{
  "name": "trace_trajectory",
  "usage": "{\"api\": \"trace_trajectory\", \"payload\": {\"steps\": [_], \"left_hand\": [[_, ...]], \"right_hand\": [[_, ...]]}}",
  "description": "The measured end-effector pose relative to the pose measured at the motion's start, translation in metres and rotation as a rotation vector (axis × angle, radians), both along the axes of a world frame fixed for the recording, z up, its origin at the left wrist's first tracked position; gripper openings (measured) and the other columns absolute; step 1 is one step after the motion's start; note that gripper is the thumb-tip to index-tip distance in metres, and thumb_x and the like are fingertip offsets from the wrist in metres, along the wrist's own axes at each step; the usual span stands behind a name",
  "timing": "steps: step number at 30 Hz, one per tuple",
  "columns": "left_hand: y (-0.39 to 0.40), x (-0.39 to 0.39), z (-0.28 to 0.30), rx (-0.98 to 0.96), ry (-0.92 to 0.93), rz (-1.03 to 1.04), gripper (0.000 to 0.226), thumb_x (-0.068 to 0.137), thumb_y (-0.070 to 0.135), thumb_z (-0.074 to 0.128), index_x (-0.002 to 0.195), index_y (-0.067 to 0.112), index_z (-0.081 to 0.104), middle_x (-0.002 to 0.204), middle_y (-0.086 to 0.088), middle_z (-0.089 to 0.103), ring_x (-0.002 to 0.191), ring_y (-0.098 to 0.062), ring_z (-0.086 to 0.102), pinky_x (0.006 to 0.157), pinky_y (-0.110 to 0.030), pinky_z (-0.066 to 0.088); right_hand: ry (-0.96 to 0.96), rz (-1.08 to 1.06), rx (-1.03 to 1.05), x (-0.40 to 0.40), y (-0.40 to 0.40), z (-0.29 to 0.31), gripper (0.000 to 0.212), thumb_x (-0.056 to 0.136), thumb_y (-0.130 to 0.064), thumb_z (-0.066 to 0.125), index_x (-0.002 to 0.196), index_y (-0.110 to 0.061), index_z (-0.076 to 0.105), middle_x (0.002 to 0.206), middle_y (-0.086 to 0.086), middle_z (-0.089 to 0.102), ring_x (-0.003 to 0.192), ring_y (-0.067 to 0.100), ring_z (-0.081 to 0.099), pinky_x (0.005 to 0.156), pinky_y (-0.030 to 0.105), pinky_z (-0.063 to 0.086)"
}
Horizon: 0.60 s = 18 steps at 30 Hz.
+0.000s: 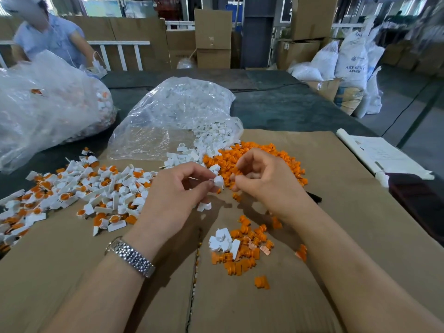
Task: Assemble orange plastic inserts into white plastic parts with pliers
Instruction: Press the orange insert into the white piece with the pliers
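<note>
Head view (only cam). Both hands raised just above cardboard sheet (336, 236) covering the tabletop (288, 104).

L hand (175, 191): thumb + forefinger pinch one white part (218, 181); other fingers curled under. Metal watch (131, 255) on L wrist.

R hand (262, 179): fingers bent inward, tips close together just beside the white part. Something orange shows at the tips, but can't tell if it's a held insert or the pile behind.

Stock:
- orange inserts, main pile (259, 159), behind hands
- loose white parts (192, 155) spilling from clear bag (177, 116)
- small mixed heap (240, 251) near the wrists, between forearms
- finished pcs (white w/ orange seated) (79, 193), spread to the L
- 2nd big bag (43, 104), far L, w/ another person (48, 34) behind it
- papers (382, 152), R edge

Pliers: not clearly seen. Dark object (314, 197) peeks out by R wrist; may be a handle, can't confirm.

Step (judged): mating an insert to the white part by hand, before any squeeze.

Risks:
- Insert goes in cocked → half-seated. Cause: small pcs, tip-only grip.
- White part held by a light pinch; a push from the R could rotate or pop it out → drops into mixed heap below.
- No tool in hand → seating force may be short.
</note>
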<state>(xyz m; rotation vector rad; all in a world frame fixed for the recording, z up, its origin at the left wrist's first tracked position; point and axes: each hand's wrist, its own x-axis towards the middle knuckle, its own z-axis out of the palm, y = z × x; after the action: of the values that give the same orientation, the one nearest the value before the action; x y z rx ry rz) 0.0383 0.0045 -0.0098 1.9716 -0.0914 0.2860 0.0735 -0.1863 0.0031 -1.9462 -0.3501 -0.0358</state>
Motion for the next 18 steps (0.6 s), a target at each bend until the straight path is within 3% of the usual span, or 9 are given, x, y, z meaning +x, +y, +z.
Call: {"api": "trace_trajectory", "payload": {"steps": [4, 7, 14, 18], "left_hand": [[-0.0021, -0.0016, -0.0019, 0.296, -0.23, 0.045, 0.019, 0.091, 0.007, 0.073, 0.088, 0.025, 0.072, 0.09, 0.012, 0.07, 0.084, 0.0, 0.068, 0.068, -0.014, 0.053], [-0.0013, -0.0006, -0.0041, 0.463, -0.43, 0.013, 0.007, 0.092, 0.009, 0.07, 0.089, 0.015, 0.073, 0.094, 0.005, 0.065, 0.081, -0.008, 0.065, 0.068, -0.03, 0.058], [-0.0006, -0.0007, -0.0038, 0.482, -0.495, 0.034, 0.007, 0.092, 0.013, 0.067, 0.09, 0.012, 0.074, 0.095, 0.001, 0.065, 0.077, -0.014, 0.066, 0.065, -0.039, 0.058], [-0.0008, -0.0001, -0.0049, 0.49, -0.496, 0.017, 0.008, 0.092, 0.014, 0.066, 0.09, 0.012, 0.073, 0.094, 0.002, 0.064, 0.075, -0.018, 0.065, 0.065, -0.041, 0.057]], "right_hand": [[0.094, 0.05, 0.151, 0.0005, -0.0006, 0.0008, 0.016, 0.097, 0.005, 0.056, 0.105, -0.009, 0.061, 0.098, 0.008, 0.074, 0.081, 0.018, 0.076, 0.08, 0.037, 0.062], [0.128, 0.083, 0.233, 0.0012, -0.0013, -0.0008, 0.018, 0.098, 0.003, 0.058, 0.11, -0.008, 0.067, 0.103, 0.01, 0.075, 0.085, 0.021, 0.077, 0.078, 0.03, 0.062], [0.514, 0.117, 0.623, 0.0062, -0.0048, -0.0011, 0.018, 0.098, 0.003, 0.057, 0.114, 0.007, 0.063, 0.1, 0.023, 0.075, 0.096, 0.026, 0.076, 0.078, 0.026, 0.062], [0.446, 0.063, 0.506, 0.0065, -0.0059, -0.0032, 0.014, 0.095, -0.004, 0.065, 0.105, -0.004, 0.074, 0.09, 0.014, 0.076, 0.086, 0.021, 0.074, 0.077, 0.027, 0.062]]}}
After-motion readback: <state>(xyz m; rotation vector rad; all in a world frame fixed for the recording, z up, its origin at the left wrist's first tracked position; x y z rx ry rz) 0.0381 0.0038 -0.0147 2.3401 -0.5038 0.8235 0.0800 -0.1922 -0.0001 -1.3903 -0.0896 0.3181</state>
